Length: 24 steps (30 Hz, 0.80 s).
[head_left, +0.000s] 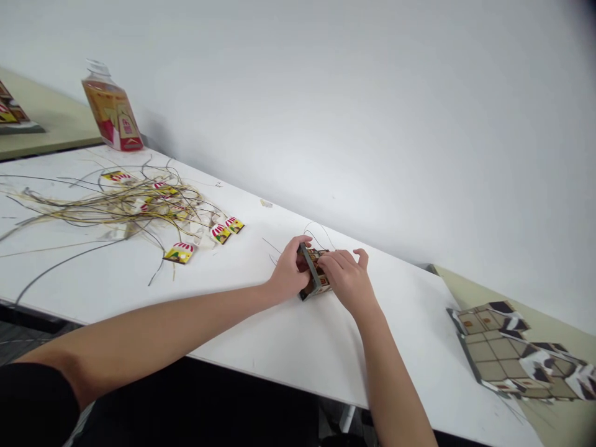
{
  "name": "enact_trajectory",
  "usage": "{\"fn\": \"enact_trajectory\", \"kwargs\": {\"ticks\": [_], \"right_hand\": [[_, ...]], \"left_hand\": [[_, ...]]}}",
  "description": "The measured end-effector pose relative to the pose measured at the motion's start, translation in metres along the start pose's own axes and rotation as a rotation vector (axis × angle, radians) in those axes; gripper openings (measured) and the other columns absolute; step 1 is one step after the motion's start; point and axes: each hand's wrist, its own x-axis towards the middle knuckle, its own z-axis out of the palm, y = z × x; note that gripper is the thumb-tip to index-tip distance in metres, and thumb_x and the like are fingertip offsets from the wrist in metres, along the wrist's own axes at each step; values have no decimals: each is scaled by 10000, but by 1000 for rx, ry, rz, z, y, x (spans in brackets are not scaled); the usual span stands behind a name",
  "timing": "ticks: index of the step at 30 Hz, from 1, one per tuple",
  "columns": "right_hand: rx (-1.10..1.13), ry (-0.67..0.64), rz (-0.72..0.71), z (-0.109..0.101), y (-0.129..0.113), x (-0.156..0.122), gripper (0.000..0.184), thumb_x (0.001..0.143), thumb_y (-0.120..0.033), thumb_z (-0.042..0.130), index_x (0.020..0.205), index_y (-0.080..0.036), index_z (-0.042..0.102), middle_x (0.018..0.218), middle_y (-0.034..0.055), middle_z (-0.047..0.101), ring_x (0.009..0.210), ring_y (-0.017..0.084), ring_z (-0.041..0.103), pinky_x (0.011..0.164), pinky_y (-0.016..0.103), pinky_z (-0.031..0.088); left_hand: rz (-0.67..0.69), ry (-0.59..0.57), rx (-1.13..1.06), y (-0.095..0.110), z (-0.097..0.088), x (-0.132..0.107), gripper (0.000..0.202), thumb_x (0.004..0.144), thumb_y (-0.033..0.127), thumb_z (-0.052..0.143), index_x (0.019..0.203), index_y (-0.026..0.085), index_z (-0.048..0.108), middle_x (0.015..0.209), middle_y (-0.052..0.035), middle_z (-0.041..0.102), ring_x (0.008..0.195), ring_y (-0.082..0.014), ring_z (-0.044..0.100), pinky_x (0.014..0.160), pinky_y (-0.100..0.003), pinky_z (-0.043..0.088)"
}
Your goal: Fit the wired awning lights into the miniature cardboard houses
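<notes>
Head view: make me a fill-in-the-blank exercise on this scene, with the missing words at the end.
1. The number of hands on the small model, counting the left hand and the right hand, is ____.
2. The tangled wires lie to the ____ of the small model, as the person sees it.
3. The bottle stands near the white ____ that rises behind the table.

Missing words: two; left; wall.
</notes>
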Motion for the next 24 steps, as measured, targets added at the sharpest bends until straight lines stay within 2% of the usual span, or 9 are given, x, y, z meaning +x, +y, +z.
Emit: {"fn": "enact_trajectory", "kwargs": {"ticks": [7,10,13,16,18,21,24], "right_hand": [[143,-24,174,2,4,0,182,934,-207,483,866,-247,647,1005,18,672,920,180,548,866,390,236],[143,-60,227,-1,6,0,167,932,-252,510,884,-269,669,1036,3,658,966,181,519,861,386,230],[117,-130,209,-6,8,2,207,947,-310,486,893,-289,685,1112,-6,631,1021,186,472,849,374,229],[109,-143,216,-8,12,5,242,960,-347,456,926,-299,690,1156,-14,609,1047,177,433,858,361,225],[113,-142,221,-8,15,6,250,961,-360,451,940,-295,691,1162,-21,605,1041,168,422,844,348,233],[127,-127,222,-6,17,6,252,959,-359,458,924,-302,701,1159,-35,608,1040,165,418,824,336,244],[127,-113,215,-3,19,4,262,964,-357,448,920,-316,703,1171,-43,604,1056,165,421,825,334,249]], "left_hand": [[-49,-44,-103,7,1,2,664,558,68,615,1168,223,406,1025,-27,534,767,-130,616,689,-289,533],[-86,-25,-132,11,1,4,655,525,76,618,1135,224,432,1010,-16,555,752,-137,622,650,-272,533],[-175,-11,-112,15,1,7,594,522,91,649,1079,219,488,861,21,580,681,-136,612,602,-261,526],[-254,-8,-162,17,-2,14,552,536,115,697,1049,250,543,933,24,603,740,-159,621,617,-293,546],[-282,-4,-153,17,-4,17,490,562,125,690,1013,281,582,982,46,605,766,-141,608,632,-270,543],[-279,22,-156,13,-8,21,510,490,169,717,974,300,624,974,17,611,751,-154,604,576,-244,544],[-299,46,-140,7,-11,24,501,471,217,743,950,319,636,939,-10,615,738,-177,611,561,-269,558]]}}
